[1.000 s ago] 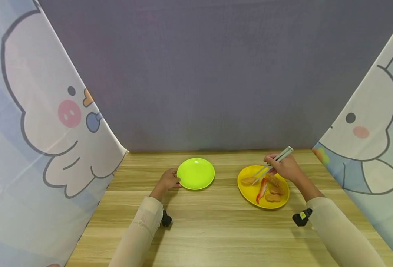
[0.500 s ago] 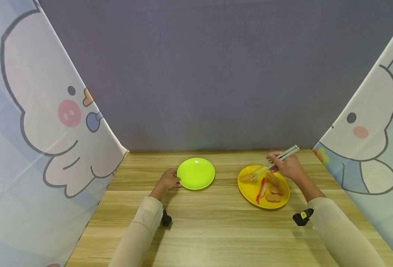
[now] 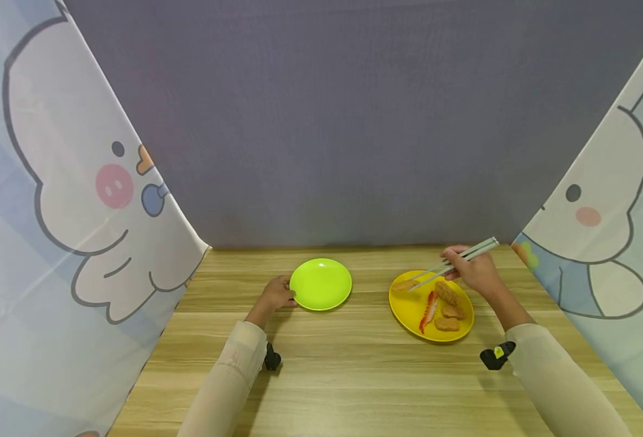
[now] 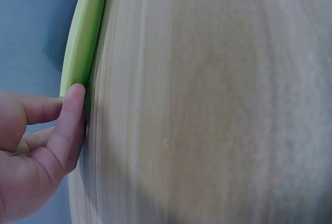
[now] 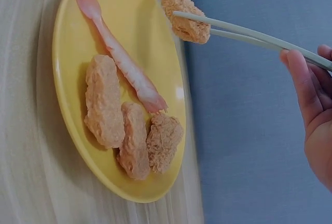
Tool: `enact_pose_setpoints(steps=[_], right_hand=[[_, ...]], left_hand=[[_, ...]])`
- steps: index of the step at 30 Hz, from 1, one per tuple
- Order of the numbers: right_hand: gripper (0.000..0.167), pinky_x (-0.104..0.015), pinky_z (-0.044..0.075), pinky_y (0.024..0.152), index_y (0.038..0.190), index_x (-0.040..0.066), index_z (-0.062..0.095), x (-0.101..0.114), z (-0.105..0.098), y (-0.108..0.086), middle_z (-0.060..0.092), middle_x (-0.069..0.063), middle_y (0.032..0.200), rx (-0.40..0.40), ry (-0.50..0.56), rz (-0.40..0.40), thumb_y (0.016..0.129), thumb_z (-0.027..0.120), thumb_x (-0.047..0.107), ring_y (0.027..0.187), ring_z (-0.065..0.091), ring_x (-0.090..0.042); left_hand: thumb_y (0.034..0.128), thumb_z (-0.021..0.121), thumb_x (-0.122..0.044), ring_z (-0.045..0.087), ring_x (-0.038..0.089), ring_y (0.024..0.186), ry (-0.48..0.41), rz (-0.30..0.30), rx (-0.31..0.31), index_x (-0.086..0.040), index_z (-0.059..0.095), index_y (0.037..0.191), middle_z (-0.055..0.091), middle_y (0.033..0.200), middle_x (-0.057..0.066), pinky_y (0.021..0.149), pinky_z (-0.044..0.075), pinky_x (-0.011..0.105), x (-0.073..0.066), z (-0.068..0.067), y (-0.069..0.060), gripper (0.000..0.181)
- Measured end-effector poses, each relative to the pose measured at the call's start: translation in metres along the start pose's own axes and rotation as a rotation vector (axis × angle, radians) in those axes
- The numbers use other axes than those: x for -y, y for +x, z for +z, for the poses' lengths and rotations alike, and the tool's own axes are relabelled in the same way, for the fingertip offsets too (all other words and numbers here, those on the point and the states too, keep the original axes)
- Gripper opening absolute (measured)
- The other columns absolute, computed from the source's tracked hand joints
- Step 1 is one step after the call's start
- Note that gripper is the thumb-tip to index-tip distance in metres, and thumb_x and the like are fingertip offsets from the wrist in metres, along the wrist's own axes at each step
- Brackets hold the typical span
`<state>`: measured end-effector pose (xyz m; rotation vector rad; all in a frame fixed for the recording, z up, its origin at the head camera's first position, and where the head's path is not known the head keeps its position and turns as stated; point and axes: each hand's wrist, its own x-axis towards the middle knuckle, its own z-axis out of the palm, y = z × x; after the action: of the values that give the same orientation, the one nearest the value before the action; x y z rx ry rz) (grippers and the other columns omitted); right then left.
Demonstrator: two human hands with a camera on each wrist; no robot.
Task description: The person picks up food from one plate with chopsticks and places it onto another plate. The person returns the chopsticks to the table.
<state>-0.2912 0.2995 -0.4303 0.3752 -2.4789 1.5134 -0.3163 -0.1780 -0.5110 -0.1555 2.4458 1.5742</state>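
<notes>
1 breaded nugget (image 5: pixel 184 15) has just come up! Upper centre of the right-wrist frame, chopsticks (image 5: pixel 244 30) pinch it clear of the yellow plate (image 5: pixel 70 42), so our pickup looks made. We grip them with the right hand (image 3: pixel 477 273); the left hand (image 3: pixel 275 295) pinches the green plate (image 3: pixel 321 284), mid-frame.

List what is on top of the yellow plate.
A red-and-white shrimp and three breaded pieces lie on the yellow plate. A fourth breaded piece is held above it by the chopsticks. The plate's surface directly beneath the resting food is covered.
</notes>
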Motion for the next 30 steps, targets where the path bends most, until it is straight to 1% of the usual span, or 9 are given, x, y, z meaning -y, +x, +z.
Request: enact_pose_setpoints(steps=[3, 6, 11, 13, 18, 22, 24, 26, 30], right_hand=[[0.035, -0.033, 0.065, 0.058, 0.112, -0.014, 0.065, -0.002, 0.001, 0.001, 0.075, -0.011, 0.086, -0.014, 0.044, 0.008, 0.107, 0.053, 0.019, 0.062, 0.073, -0.008], [0.028, -0.031, 0.064, 0.059, 0.107, -0.007, 0.068, -0.002, 0.004, 0.002, 0.075, 0.002, 0.080, -0.030, 0.128, 0.007, 0.106, 0.054, 0.018, 0.061, 0.073, -0.009], [0.019, -0.029, 0.064, 0.057, 0.100, 0.006, 0.070, 0.000, 0.016, 0.005, 0.075, 0.003, 0.078, -0.032, 0.244, -0.007, 0.106, 0.055, 0.016, 0.060, 0.073, -0.011], [0.019, -0.029, 0.064, 0.057, 0.101, 0.004, 0.069, 0.002, 0.023, 0.007, 0.075, 0.002, 0.078, -0.028, 0.259, -0.002, 0.106, 0.055, 0.016, 0.061, 0.073, -0.011], [0.029, -0.032, 0.064, 0.058, 0.107, -0.011, 0.064, 0.006, 0.041, 0.011, 0.075, -0.001, 0.079, -0.022, 0.267, -0.009, 0.106, 0.055, 0.017, 0.061, 0.074, -0.011], [0.033, -0.032, 0.064, 0.059, 0.107, -0.014, 0.063, 0.009, 0.056, 0.014, 0.074, -0.005, 0.080, -0.024, 0.277, 0.004, 0.106, 0.056, 0.018, 0.061, 0.074, -0.012], [0.035, -0.033, 0.065, 0.059, 0.109, -0.016, 0.063, 0.011, 0.064, 0.015, 0.074, -0.011, 0.082, -0.016, 0.287, 0.011, 0.106, 0.056, 0.018, 0.062, 0.074, -0.012], [0.035, -0.033, 0.065, 0.060, 0.110, -0.019, 0.062, 0.014, 0.071, 0.016, 0.074, -0.009, 0.081, -0.006, 0.304, 0.017, 0.106, 0.056, 0.016, 0.062, 0.074, -0.013], [0.033, -0.034, 0.065, 0.060, 0.113, -0.021, 0.061, 0.015, 0.084, 0.020, 0.072, 0.004, 0.078, 0.006, 0.336, 0.011, 0.105, 0.055, 0.010, 0.062, 0.075, -0.016]], left_hand=[[0.0955, 0.060, 0.005, 0.069, 0.018, 0.080, -0.005, 0.001, 0.001, 0.002, 0.045, 0.150, 0.055, 0.124, 0.025, 0.072, 0.066, 0.029, -0.001, 0.000, -0.001, 0.057], [0.0952, 0.060, 0.005, 0.069, 0.018, 0.079, -0.006, 0.004, 0.001, 0.002, 0.045, 0.150, 0.055, 0.125, 0.025, 0.072, 0.066, 0.029, -0.001, 0.000, -0.001, 0.057], [0.0949, 0.059, 0.006, 0.070, 0.019, 0.079, -0.003, 0.009, -0.001, 0.003, 0.045, 0.149, 0.055, 0.123, 0.026, 0.071, 0.066, 0.029, -0.001, -0.001, 0.000, 0.056], [0.0948, 0.060, 0.006, 0.070, 0.020, 0.080, -0.005, 0.009, -0.001, 0.004, 0.045, 0.149, 0.055, 0.123, 0.026, 0.072, 0.066, 0.029, -0.001, -0.001, 0.000, 0.056], [0.0949, 0.062, 0.005, 0.070, 0.016, 0.077, -0.002, 0.007, 0.004, 0.002, 0.047, 0.148, 0.054, 0.122, 0.024, 0.072, 0.066, 0.028, -0.001, 0.000, 0.001, 0.056], [0.0949, 0.063, 0.004, 0.068, 0.014, 0.074, 0.005, 0.006, 0.002, 0.001, 0.048, 0.148, 0.055, 0.122, 0.023, 0.070, 0.066, 0.027, -0.001, 0.002, 0.003, 0.055], [0.0951, 0.062, 0.005, 0.069, 0.014, 0.074, 0.008, 0.006, 0.000, 0.001, 0.049, 0.147, 0.056, 0.122, 0.023, 0.071, 0.066, 0.027, -0.001, 0.002, 0.003, 0.054], [0.0952, 0.062, 0.005, 0.069, 0.014, 0.075, 0.011, 0.006, -0.003, 0.001, 0.049, 0.147, 0.056, 0.122, 0.024, 0.071, 0.066, 0.028, 0.000, 0.002, 0.003, 0.053], [0.0941, 0.061, 0.006, 0.069, 0.015, 0.075, 0.010, 0.010, -0.004, 0.002, 0.049, 0.147, 0.057, 0.120, 0.024, 0.070, 0.066, 0.028, -0.001, 0.001, 0.001, 0.054]])
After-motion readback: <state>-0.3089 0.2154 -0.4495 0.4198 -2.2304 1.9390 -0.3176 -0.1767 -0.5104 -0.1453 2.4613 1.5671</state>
